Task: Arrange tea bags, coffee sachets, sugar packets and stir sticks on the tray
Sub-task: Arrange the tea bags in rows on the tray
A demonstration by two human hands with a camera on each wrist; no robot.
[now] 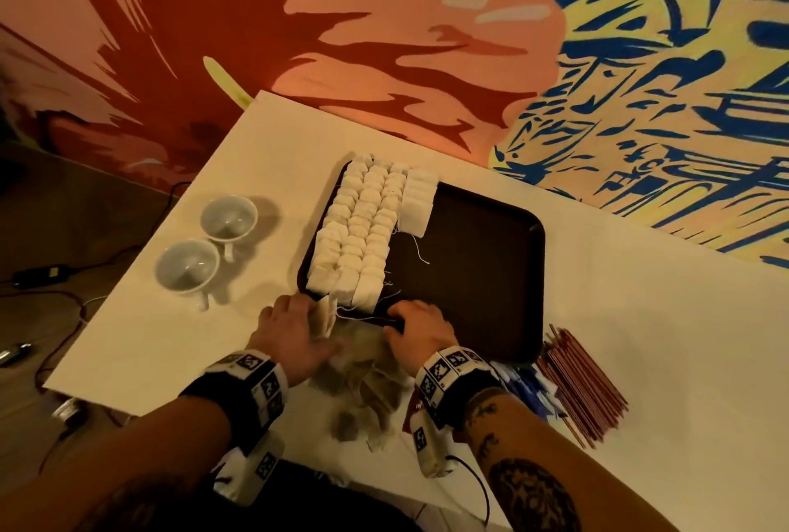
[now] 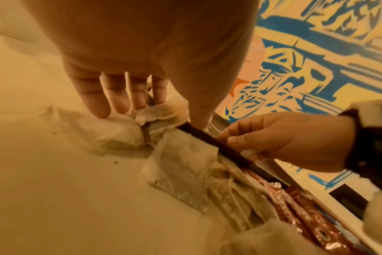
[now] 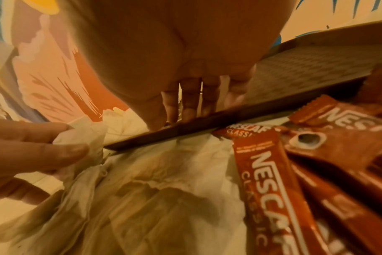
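**Left hand pinches tea bags at the tray's near edge**

From the head view, the left hand [image 1: 294, 328] pinches a small bunch of tea bags [image 1: 325, 318] between thumb and fingers, just off the near left corner of the tray [image 1: 491, 267]. The right hand [image 1: 420, 328] rests its fingers on the tray's near rim; whether they curl round it cannot be told here. On the left part of the tray lie rows of tea bags [image 1: 363, 232], packed side by side, with a shorter row beside them toward the tray's middle. A loose pile of tea bags [image 1: 371, 386] sits on the table [image 1: 640, 318] just in front of the tray, between the wrists. Stir sticks [image 1: 585, 386] lie in a bundle off the tray's near right corner, with blue packets [image 1: 521, 382] beside them. Two cups [image 1: 209, 241] stand left of the tray.

In the left wrist view, the left hand's fingers [image 2: 118, 96] point down onto the tea bags, thumb against the tray's rim [image 2: 218, 145]. The right hand's bent fingers [image 2: 257, 136] reach over the same rim.

In the right wrist view, the right hand's fingers [image 3: 192, 101] hang fairly straight, tips at the tray's rim, holding nothing. Red coffee sachets [image 3: 273, 181] lie before the tray, right of the pile.
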